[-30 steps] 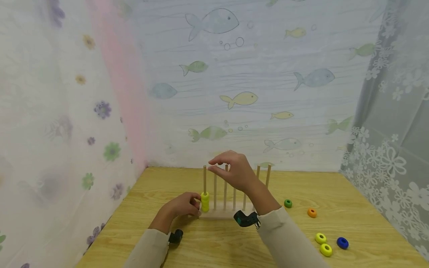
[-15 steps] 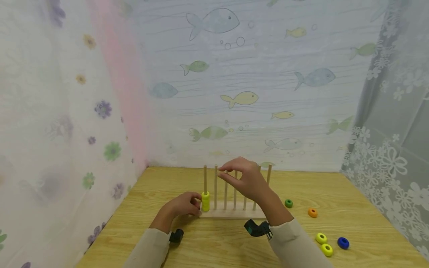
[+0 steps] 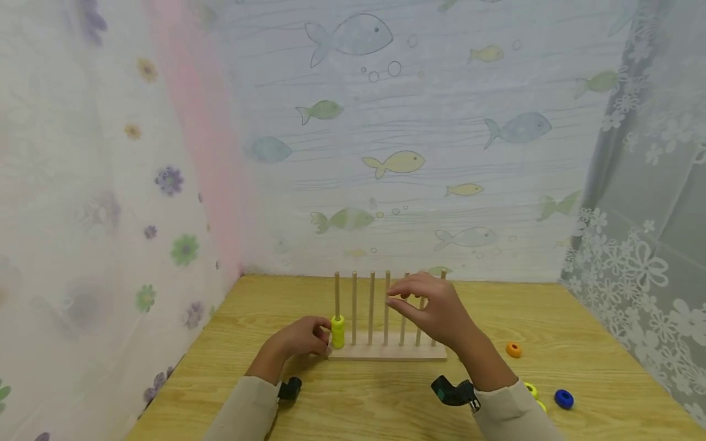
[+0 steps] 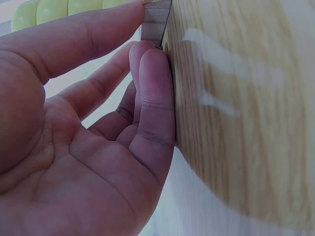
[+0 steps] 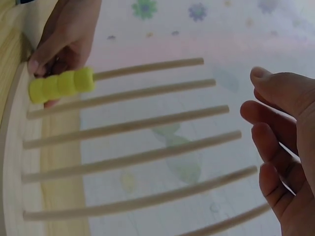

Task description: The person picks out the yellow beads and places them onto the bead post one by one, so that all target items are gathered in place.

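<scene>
A wooden peg stand [image 3: 386, 353] with a row of upright pegs stands on the table. Several yellow rings [image 3: 337, 332] are stacked on its leftmost peg; the other pegs hold none. My left hand [image 3: 300, 338] grips the left end of the stand's base [image 4: 155, 22], thumb on one side and fingertips at the other, close beside the stack. Up at peg-top height, my right hand [image 3: 432, 306] hovers in front of the right-hand pegs. Its thumb and fingers are loosely curved, and in the right wrist view nothing lies between them.
Right of the stand lie an orange ring [image 3: 513, 350], a blue ring [image 3: 564, 399] and yellow rings [image 3: 531, 390] partly hidden by the right sleeve. A fish-print curtain [image 3: 397, 122] hangs behind the wooden table [image 3: 353, 404], with flowered sheets at both sides.
My right hand has moved right and slightly down, away from the leftmost pegs. Its arm now hides the green ring and part of the yellow ones. The left hand stays put.
</scene>
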A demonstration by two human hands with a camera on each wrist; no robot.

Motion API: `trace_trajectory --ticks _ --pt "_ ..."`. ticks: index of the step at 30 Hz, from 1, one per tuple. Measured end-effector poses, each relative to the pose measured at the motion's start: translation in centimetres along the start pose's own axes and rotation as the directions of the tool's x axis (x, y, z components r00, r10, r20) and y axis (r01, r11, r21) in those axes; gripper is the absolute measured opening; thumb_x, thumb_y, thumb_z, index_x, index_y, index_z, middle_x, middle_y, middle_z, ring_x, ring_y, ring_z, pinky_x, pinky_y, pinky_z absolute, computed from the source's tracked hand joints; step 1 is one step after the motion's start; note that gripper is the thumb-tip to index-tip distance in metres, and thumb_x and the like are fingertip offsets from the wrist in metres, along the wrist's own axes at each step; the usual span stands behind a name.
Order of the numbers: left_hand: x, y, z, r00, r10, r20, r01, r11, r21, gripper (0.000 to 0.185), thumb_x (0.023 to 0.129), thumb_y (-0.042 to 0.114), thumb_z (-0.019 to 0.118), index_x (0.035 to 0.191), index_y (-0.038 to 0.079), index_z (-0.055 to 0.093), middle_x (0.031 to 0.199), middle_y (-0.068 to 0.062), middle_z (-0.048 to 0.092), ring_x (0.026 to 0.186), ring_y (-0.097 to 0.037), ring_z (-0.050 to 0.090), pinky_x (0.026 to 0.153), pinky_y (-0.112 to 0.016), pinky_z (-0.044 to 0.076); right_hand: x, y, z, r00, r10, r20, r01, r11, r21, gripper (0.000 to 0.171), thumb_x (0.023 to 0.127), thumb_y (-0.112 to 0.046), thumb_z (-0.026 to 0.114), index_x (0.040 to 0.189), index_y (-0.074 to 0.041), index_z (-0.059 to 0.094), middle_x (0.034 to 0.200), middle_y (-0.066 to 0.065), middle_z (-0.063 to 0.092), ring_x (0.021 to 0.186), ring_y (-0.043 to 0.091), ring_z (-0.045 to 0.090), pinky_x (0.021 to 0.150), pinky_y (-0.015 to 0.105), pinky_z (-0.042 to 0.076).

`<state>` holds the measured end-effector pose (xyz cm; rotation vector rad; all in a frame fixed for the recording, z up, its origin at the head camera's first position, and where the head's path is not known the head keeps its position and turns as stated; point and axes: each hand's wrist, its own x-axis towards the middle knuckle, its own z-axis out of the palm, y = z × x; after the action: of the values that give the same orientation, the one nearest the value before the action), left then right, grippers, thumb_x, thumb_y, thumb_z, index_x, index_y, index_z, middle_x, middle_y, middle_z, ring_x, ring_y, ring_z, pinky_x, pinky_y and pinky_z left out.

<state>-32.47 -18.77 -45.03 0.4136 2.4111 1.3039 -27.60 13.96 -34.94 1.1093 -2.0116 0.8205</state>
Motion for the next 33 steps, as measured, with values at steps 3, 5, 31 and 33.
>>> trace_trajectory --ticks 3,5,31,33 --pt "0.0 0.0 0.0 1.000 0.002 0.001 -0.002 1.000 0.000 0.053 0.087 0.005 0.079 0.136 0.001 0.058 0.098 -0.011 0.063 0.075 -0.018 0.053 0.064 -0.032 0.045 -0.7 0.3 -0.5 1.000 -0.009 0.001 0.009 1.000 0.009 0.019 0.087 -0.015 0.085 0.104 -0.021 0.080 0.100 -0.007 0.077 0.084 0.007 0.067 0.068 0.022 0.051" --pt "0.0 -0.1 0.0 1.000 0.002 0.003 -0.002 1.000 -0.002 0.053 0.087 0.005 0.079 0.136 0.001 0.058 0.098 -0.011 0.063 0.074 -0.018 0.053 0.064 -0.032 0.045 -1.2 0.4 -0.8 1.000 -0.009 0.004 0.009 1.000 0.002 0.020 0.086 -0.014 0.085 0.104 -0.021 0.080 0.101 -0.007 0.077 0.083 0.005 0.067 0.068 0.021 0.052" --pt "0.2 0.0 -0.1 1.000 0.012 0.003 -0.012 1.000 0.019 0.051 0.088 0.005 0.080 0.134 0.001 0.059 0.099 -0.010 0.064 0.077 -0.018 0.056 0.066 -0.031 0.048 -7.9 3.1 -7.7 0.981 0.180 0.069 -0.171 0.978 -0.116 0.033 0.084 -0.011 0.086 0.107 -0.033 0.077 0.107 -0.010 0.076 0.081 -0.001 0.064 0.064 0.026 0.053" --pt "0.2 -0.1 -0.1 1.000 0.010 0.005 -0.010 1.000 0.017 0.050 0.088 0.005 0.079 0.134 0.002 0.059 0.098 -0.010 0.064 0.077 -0.018 0.055 0.066 -0.031 0.047 -8.6 3.4 -8.4 0.971 0.222 0.094 -0.212 0.972 -0.099 0.032 0.086 -0.012 0.085 0.108 -0.033 0.076 0.107 -0.010 0.075 0.082 0.000 0.064 0.065 0.028 0.053"
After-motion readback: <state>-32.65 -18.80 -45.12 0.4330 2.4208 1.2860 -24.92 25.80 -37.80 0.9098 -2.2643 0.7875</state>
